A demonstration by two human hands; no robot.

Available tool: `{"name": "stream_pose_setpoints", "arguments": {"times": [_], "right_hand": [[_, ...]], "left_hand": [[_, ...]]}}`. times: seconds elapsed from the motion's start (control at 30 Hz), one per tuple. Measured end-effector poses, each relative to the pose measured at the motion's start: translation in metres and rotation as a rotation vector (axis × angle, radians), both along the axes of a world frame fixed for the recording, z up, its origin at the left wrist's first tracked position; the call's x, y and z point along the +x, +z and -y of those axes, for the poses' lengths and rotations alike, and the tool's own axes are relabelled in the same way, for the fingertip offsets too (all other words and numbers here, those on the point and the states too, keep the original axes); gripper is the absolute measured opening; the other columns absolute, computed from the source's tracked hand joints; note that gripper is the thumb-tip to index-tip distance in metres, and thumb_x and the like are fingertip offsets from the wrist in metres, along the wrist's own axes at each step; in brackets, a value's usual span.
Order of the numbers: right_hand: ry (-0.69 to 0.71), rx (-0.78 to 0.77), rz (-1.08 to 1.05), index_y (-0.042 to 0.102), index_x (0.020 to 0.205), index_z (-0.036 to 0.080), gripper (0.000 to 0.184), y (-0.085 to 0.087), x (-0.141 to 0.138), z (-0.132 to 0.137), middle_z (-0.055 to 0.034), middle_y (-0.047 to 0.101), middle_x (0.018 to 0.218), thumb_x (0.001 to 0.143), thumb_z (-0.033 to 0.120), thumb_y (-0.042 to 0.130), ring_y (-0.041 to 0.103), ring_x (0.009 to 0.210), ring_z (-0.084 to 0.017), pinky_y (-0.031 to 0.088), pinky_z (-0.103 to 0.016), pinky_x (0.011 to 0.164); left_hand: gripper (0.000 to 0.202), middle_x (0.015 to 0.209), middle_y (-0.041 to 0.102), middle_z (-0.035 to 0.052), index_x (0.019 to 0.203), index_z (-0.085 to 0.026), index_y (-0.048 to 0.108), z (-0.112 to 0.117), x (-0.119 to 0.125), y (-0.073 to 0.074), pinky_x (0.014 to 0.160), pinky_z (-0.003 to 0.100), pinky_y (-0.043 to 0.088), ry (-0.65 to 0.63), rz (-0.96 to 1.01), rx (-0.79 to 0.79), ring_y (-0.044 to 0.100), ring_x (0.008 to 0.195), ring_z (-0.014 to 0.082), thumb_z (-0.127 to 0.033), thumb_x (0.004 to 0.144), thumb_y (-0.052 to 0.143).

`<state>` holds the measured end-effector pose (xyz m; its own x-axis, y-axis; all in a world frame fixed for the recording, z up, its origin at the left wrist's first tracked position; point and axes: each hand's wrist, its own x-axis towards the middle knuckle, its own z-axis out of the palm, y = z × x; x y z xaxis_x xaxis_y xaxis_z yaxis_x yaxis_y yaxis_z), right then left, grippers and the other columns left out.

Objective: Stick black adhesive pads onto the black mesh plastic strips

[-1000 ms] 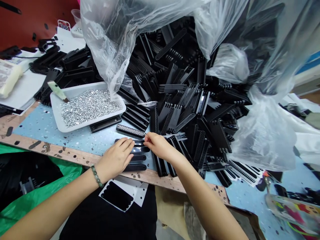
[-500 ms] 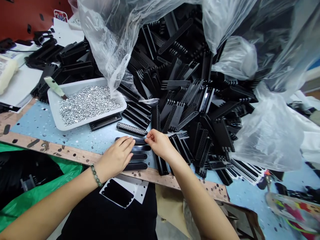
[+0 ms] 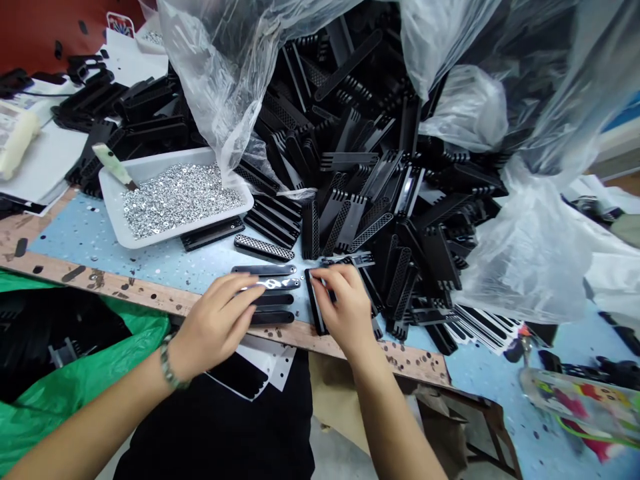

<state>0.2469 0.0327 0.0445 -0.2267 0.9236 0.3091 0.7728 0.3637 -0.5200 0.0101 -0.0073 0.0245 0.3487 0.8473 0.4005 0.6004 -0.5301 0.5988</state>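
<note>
My left hand point(image 3: 215, 323) lies flat, fingers stretched out, on a row of black oval plastic strips point(image 3: 273, 298) laid side by side near the table's front edge. My right hand point(image 3: 345, 307) rests just right of them, its fingers curled over the near end of black comb-like parts point(image 3: 316, 308) standing at the foot of a big heap. The heap of black plastic parts point(image 3: 380, 173) spills from a clear plastic bag point(image 3: 225, 87) behind both hands.
A white tray point(image 3: 113, 213) holds small silver pieces with a pale-handled tool point(image 3: 114, 167) stuck in. A perforated black strip point(image 3: 264, 248) lies before it. A backing sheet with black cut-outs point(image 3: 250, 370) sits on my lap. Green plastic point(image 3: 75, 393) hangs at left.
My right hand has come back from the far end of the strips to the comb-like parts at the right. My left hand slid slightly toward me along the strips.
</note>
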Motion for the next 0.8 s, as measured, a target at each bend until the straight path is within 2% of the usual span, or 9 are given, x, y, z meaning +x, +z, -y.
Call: {"name": "stream_pose_setpoints", "arguments": {"times": [0.07,0.13,0.2,0.27,0.33,0.43,0.53,0.6,0.8], "right_hand": [[0.034,-0.075,-0.188,0.061,0.093,0.024,0.013,-0.003,0.003,0.038,-0.0038,0.060,0.085,0.091,0.017,0.051,0.059,0.077,-0.017,0.048,-0.031,0.069],[0.146,-0.293,-0.284,0.061,0.090,0.024,0.012,-0.017,0.000,0.075,-0.0016,0.061,0.079,0.091,0.017,0.052,0.060,0.073,-0.016,0.048,-0.029,0.066],[0.229,-0.513,-0.298,0.062,0.091,0.024,0.012,-0.040,-0.008,0.107,-0.0012,0.063,0.079,0.092,0.019,0.052,0.061,0.072,-0.015,0.049,-0.028,0.066],[0.233,-0.619,-0.297,0.063,0.094,0.024,0.014,-0.067,-0.020,0.132,-0.0023,0.064,0.082,0.093,0.021,0.050,0.062,0.075,-0.016,0.051,-0.029,0.068],[0.199,-0.626,-0.316,0.064,0.099,0.024,0.016,-0.093,-0.033,0.149,-0.0041,0.065,0.087,0.093,0.021,0.049,0.064,0.081,-0.018,0.052,-0.031,0.072],[0.165,-0.569,-0.359,0.063,0.103,0.024,0.019,-0.120,-0.049,0.163,-0.0067,0.065,0.093,0.093,0.020,0.048,0.064,0.090,-0.020,0.054,-0.035,0.080],[0.150,-0.505,-0.362,0.065,0.107,0.025,0.024,-0.131,-0.062,0.168,-0.0081,0.065,0.097,0.094,0.019,0.045,0.063,0.095,-0.021,0.054,-0.038,0.085],[0.122,-0.473,-0.337,0.065,0.110,0.026,0.026,-0.134,-0.069,0.169,-0.0086,0.067,0.099,0.094,0.020,0.046,0.062,0.097,-0.022,0.054,-0.040,0.087],[0.030,-0.464,-0.370,0.068,0.109,0.025,0.023,-0.135,-0.076,0.164,-0.0096,0.069,0.102,0.092,0.025,0.054,0.064,0.097,-0.023,0.054,-0.041,0.089]], "left_hand": [[0.025,0.102,0.064,0.0060,0.108,-0.023,0.059,0.034,-0.016,0.003,0.087,0.037,0.052,0.025,0.108,-0.065,0.060,0.100,0.0206,-0.009,0.089,0.049],[0.017,0.094,0.064,0.0046,0.097,-0.022,0.060,0.067,-0.028,-0.006,0.079,0.031,0.053,-0.008,0.099,-0.310,0.062,0.090,0.0175,-0.011,0.090,0.048],[0.014,0.100,0.063,0.0060,0.100,-0.020,0.059,0.091,-0.034,-0.028,0.082,0.032,0.053,0.028,0.011,-0.524,0.062,0.094,0.0188,-0.018,0.090,0.049],[0.028,0.113,0.061,0.0091,0.115,-0.020,0.056,0.105,-0.037,-0.057,0.092,0.041,0.050,0.120,-0.086,-0.611,0.058,0.107,0.0241,-0.025,0.087,0.055],[0.042,0.117,0.059,0.0106,0.121,-0.019,0.053,0.112,-0.039,-0.083,0.094,0.045,0.048,0.152,-0.113,-0.688,0.055,0.111,0.0270,-0.029,0.082,0.063],[0.031,0.102,0.062,0.0071,0.111,-0.018,0.058,0.114,-0.039,-0.106,0.087,0.039,0.048,0.157,-0.044,-0.848,0.058,0.097,0.0227,-0.025,0.081,0.061],[0.015,0.082,0.058,0.0021,0.095,-0.017,0.062,0.112,-0.035,-0.109,0.070,0.028,0.047,0.143,0.048,-0.971,0.055,0.074,0.0156,-0.026,0.086,0.054],[0.018,0.078,0.055,0.0013,0.087,-0.016,0.064,0.110,-0.029,-0.108,0.064,0.024,0.044,0.093,0.102,-0.989,0.053,0.070,0.0139,-0.030,0.088,0.052],[0.026,0.088,0.057,0.0058,0.084,-0.016,0.064,0.102,-0.015,-0.102,0.077,0.029,0.047,-0.064,0.249,-0.870,0.056,0.084,0.0173,-0.031,0.094,0.046]]}}
